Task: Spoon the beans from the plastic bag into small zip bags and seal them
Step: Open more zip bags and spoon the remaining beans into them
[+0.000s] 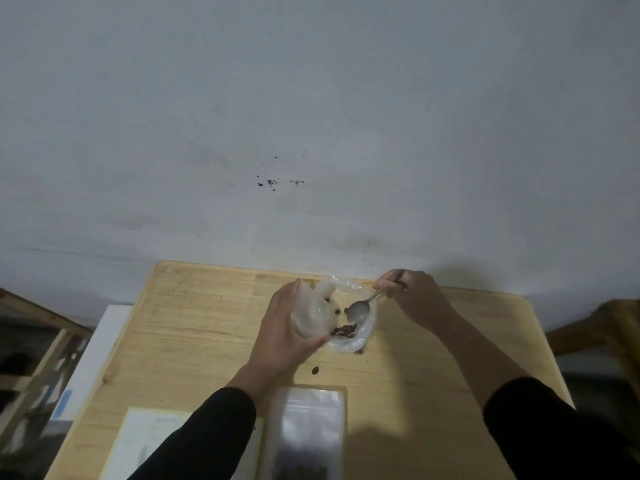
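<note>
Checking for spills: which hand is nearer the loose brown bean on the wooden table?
Left. The left hand grips the plastic bag just above the loose bean; the right hand holds the spoon farther away.

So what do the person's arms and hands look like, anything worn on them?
Both arms wear long black sleeves: the left sleeve and the right sleeve each end partway up the forearm, leaving the wrists bare. The left hand and the right hand are bare, with no gloves. No rings, watch or markings can be made out in this soft picture.
</note>
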